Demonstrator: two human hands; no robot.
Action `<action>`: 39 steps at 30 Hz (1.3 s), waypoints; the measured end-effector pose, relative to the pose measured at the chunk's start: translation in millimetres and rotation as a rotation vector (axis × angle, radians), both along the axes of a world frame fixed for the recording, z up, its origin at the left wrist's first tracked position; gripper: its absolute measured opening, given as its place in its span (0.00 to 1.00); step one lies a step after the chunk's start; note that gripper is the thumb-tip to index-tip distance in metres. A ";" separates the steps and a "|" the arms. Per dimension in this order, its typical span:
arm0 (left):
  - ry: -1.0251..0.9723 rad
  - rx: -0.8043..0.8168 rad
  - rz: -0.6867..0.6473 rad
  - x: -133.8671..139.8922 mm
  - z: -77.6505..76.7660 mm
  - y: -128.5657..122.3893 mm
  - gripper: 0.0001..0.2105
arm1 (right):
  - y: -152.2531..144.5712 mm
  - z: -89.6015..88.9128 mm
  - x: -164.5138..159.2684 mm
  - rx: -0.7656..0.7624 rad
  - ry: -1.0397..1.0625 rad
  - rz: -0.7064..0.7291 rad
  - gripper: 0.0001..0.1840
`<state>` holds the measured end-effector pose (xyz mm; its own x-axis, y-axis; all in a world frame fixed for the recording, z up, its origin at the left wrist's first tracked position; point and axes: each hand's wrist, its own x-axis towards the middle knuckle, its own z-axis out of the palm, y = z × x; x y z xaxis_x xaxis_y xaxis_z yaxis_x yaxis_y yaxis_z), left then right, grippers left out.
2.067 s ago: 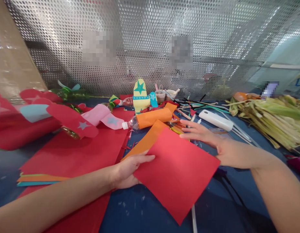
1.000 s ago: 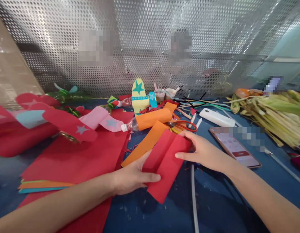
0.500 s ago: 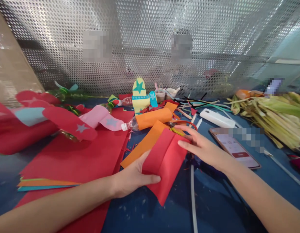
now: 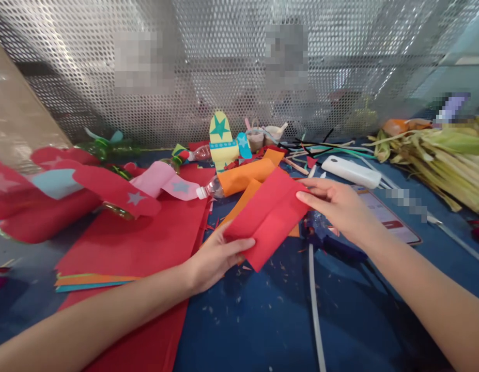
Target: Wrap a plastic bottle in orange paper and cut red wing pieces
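Note:
A folded piece of red paper [image 4: 271, 217] is held up between my two hands, above the table. My left hand [image 4: 219, 253] pinches its lower left edge, thumb on top and fingers underneath. At the upper right edge, my right hand [image 4: 332, 204] grips it between thumb and fingers. A fold line runs lengthwise along the paper. Just beyond it lies a plastic bottle wrapped in orange paper [image 4: 245, 176], its white cap to the left. Under the red paper, strips of orange paper [image 4: 239, 204] are partly hidden.
Large red sheets [image 4: 142, 243] lie at left, near paper-covered bottle planes [image 4: 115, 188]. A yellow paper plane [image 4: 222, 137] stands behind. At right are a white device [image 4: 351, 171], a phone [image 4: 396, 217], a glue gun [image 4: 328, 240] with its cable, and dried husks [image 4: 441, 160].
Both hands have lifted the red paper up and away from me. Its upper flap now lies flatter against the rest, and the scissors seen earlier are now hidden.

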<state>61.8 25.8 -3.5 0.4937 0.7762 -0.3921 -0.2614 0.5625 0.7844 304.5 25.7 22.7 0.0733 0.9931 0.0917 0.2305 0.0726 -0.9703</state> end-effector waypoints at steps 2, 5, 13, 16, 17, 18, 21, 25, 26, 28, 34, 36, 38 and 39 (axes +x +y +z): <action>-0.034 -0.026 0.071 -2.4 2.8 4.9 0.23 | 0.6 -4.2 -3.9 0.093 0.099 -0.099 0.14; -0.059 -0.046 0.016 -6.5 3.5 8.7 0.32 | 0.5 -11.4 -12.1 0.129 0.227 -0.180 0.14; -0.108 0.076 -0.066 -5.1 2.2 5.3 0.41 | -7.1 -19.9 -22.9 0.157 0.091 -0.249 0.16; 0.013 0.036 0.023 -1.7 8.0 6.3 0.33 | -8.0 -21.1 -23.9 0.130 0.109 -0.252 0.18; 0.031 0.015 0.040 -1.0 8.7 7.1 0.30 | -8.4 -21.5 -24.2 0.123 0.117 -0.257 0.19; 0.039 -0.005 0.053 -0.5 8.4 8.0 0.27 | -8.8 -21.8 -24.3 0.117 0.125 -0.258 0.19; 0.039 -0.012 0.093 0.5 3.3 11.6 0.21 | -9.6 -22.5 -23.8 0.106 0.166 -0.238 0.17; -0.011 0.151 0.155 2.8 -1.8 17.3 0.18 | -8.4 -24.8 -22.1 0.100 0.262 -0.197 0.15; -0.029 0.200 0.169 3.1 -1.3 18.8 0.17 | -8.0 -25.4 -22.0 0.098 0.282 -0.190 0.15; -0.038 0.273 0.181 2.7 1.3 21.8 0.17 | -7.9 -25.7 -22.4 0.090 0.313 -0.186 0.16; 0.066 0.404 0.146 -3.8 7.4 29.5 0.16 | -8.5 -20.2 -22.1 0.000 0.363 -0.138 0.16; 0.078 0.428 0.135 -5.6 6.5 31.2 0.17 | -7.0 -18.0 -20.6 -0.042 0.351 -0.115 0.18; 0.094 0.441 0.132 -6.7 4.5 32.6 0.17 | -5.1 -16.3 -19.5 -0.091 0.327 -0.089 0.20; 0.103 0.443 0.132 -7.0 3.1 33.3 0.18 | -4.2 -15.9 -19.3 -0.117 0.316 -0.079 0.21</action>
<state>54.7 59.1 -0.5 0.3557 0.9332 -0.0505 -0.2163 0.1348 0.9670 285.2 21.5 6.8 0.1565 0.9857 -0.0622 -0.0819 -0.0498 -0.9954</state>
